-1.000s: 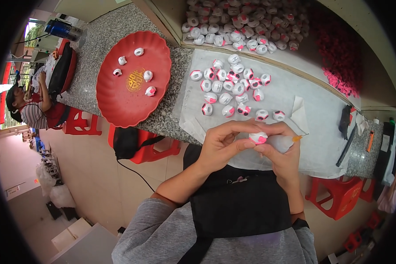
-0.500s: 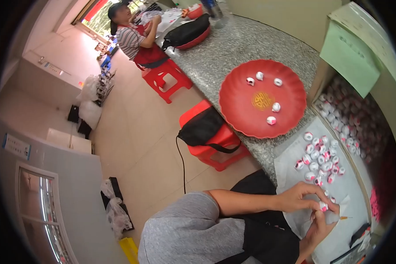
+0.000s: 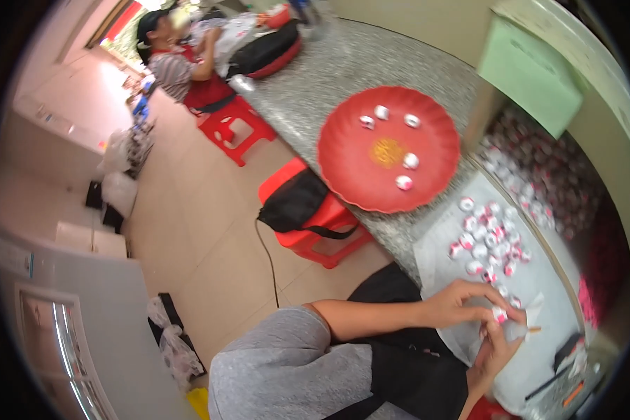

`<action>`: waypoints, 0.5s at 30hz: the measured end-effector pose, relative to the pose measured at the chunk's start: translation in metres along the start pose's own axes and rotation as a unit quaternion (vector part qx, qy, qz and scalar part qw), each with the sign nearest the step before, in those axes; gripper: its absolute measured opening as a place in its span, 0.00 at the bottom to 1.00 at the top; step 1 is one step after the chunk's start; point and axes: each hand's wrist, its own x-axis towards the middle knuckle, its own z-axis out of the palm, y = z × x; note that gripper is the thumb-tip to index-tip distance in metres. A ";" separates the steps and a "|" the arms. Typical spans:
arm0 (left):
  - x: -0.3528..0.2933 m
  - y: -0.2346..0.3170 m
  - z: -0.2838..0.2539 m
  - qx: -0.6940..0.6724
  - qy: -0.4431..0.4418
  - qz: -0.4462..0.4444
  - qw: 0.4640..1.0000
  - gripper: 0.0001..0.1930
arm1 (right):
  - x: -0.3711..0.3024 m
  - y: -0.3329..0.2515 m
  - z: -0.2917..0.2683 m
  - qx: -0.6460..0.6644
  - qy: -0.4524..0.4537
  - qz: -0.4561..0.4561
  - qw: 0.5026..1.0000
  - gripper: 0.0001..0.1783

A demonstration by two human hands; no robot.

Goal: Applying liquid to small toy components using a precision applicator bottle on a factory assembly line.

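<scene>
My left hand (image 3: 463, 304) reaches in from the left and pinches a small rounded white piece with a pink patch (image 3: 499, 315). From below, my right hand (image 3: 495, 348) closes on the same piece, thumb against it. A crumpled white tissue or cloth (image 3: 533, 312) shows beside the right fingers; whether it is gripped is hidden. A thin stick with an orange-brown tip (image 3: 534, 329) pokes out there. Just beyond the hands, several similar white-and-pink pieces (image 3: 493, 238), some showing dark holes, lie loosely on a white sheet (image 3: 441, 241).
A scalloped red plate (image 3: 350, 164) holds several such pieces on the speckled counter (image 3: 392, 52). A bin of many more pieces (image 3: 546, 168) stands at the right under a pale green box (image 3: 528, 73). A red stool (image 3: 308, 210) carries a black bag. Far left, a co-worker (image 3: 175, 66) sits.
My view has swung to the right, so the surroundings appear further left and slightly blurred. Both hands stay together around the white-and-pink piece.
</scene>
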 end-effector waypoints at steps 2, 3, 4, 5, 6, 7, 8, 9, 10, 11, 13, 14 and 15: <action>-0.001 -0.002 -0.004 -0.003 -0.014 0.017 1.000 0.11 | 0.002 0.000 0.004 0.005 0.005 0.006 1.000 0.16; -0.002 0.003 -0.005 0.020 -0.005 0.005 1.000 0.11 | 0.003 -0.002 0.007 0.008 0.004 0.018 1.000 0.15; -0.005 0.000 -0.006 0.010 0.011 -0.005 1.000 0.12 | 0.003 -0.005 0.010 0.004 -0.004 0.028 1.000 0.14; -0.005 0.000 -0.007 0.008 0.018 -0.010 1.000 0.12 | 0.005 -0.006 0.012 0.005 -0.011 0.037 0.999 0.14; -0.005 0.000 -0.006 0.014 0.019 0.016 1.000 0.12 | 0.007 -0.006 0.012 -0.007 -0.026 0.032 0.999 0.15; -0.003 -0.003 -0.006 0.016 0.028 0.026 0.999 0.12 | 0.010 -0.004 0.010 -0.017 -0.043 0.024 0.999 0.16; -0.002 -0.006 -0.005 0.019 0.040 0.037 0.998 0.12 | 0.011 -0.002 0.008 -0.022 -0.019 0.022 0.999 0.16; -0.002 -0.006 -0.006 0.005 0.028 0.027 0.999 0.12 | 0.012 -0.002 0.007 -0.012 -0.036 0.021 0.999 0.16; -0.001 -0.005 -0.005 -0.011 0.026 0.008 1.000 0.13 | 0.012 -0.004 0.005 -0.001 -0.054 0.018 0.998 0.17; 0.000 -0.005 -0.004 -0.025 0.025 -0.010 0.999 0.14 | 0.012 -0.006 0.003 0.001 -0.052 0.019 0.998 0.16; 0.000 -0.005 0.000 -0.041 0.028 -0.021 0.999 0.14 | 0.012 -0.005 -0.001 -0.004 -0.056 0.014 0.998 0.16; 0.001 -0.006 0.002 -0.051 0.038 -0.025 0.998 0.14 | 0.012 -0.005 -0.003 -0.006 -0.070 0.010 0.997 0.16; 0.000 -0.008 0.001 -0.043 0.035 -0.018 0.998 0.14 | 0.011 -0.006 -0.003 -0.005 -0.070 0.020 0.997 0.16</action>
